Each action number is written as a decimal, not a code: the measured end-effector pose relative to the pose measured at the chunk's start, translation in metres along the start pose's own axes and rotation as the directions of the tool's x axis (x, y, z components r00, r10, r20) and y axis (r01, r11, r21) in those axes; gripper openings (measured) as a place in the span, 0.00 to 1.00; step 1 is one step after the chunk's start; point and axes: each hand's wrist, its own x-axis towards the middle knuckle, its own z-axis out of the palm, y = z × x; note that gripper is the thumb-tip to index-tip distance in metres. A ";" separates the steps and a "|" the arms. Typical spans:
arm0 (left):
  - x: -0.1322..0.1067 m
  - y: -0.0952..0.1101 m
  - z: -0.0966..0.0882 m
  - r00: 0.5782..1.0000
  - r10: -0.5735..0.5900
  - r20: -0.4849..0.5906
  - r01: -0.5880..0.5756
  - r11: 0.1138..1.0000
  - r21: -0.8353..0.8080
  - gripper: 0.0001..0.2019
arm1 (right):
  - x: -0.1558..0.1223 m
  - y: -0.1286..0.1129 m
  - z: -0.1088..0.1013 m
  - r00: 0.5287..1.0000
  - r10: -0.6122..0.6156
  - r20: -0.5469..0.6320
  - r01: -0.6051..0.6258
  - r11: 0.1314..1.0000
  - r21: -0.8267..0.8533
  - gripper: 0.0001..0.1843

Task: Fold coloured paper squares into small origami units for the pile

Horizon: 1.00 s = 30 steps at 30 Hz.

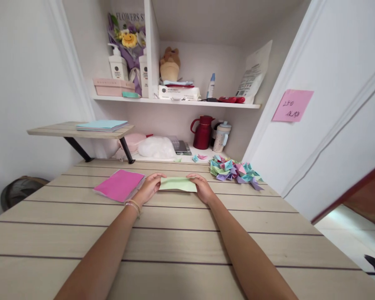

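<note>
Pink sheets: a flat, unfolded stack on the bench, just left of the left hand.
Left hand: fingers curled in, pinching the left end of the green paper.
Green paper: lies on the bench between the two hands, towards the far side and straight ahead of the person.
Green paper, lie: a flat, narrow strip with its long axis running left to right across the bench boards. One short end points to each hand, and the far long edge looks like the fold.
Right hand: fingers closed on the right end of the strip, thumb side tucked in.
Folded pieces: a loose, many-coloured pile near the right hand but apart from it.
Progress: this sheet seems early in its folding, apparently with a single fold in it. It is far from the shape of the finished pile, and many pink sheets are untouched.
</note>
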 end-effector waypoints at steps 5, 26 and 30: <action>0.004 -0.004 -0.002 0.995 -0.078 0.058 0.085 0.986 -0.144 0.08 | -0.001 -0.003 -0.001 0.999 0.011 0.039 -0.011 1.000 -0.018 0.11; 0.004 -0.007 0.005 0.993 0.014 0.118 -0.027 0.993 0.112 0.15 | -0.008 0.003 0.012 0.922 0.053 0.384 0.142 0.876 -0.461 0.22; -0.001 -0.001 0.009 0.974 0.008 0.228 -0.044 0.987 0.157 0.17 | -0.007 0.003 0.014 0.953 -0.018 0.302 0.177 0.843 -0.509 0.17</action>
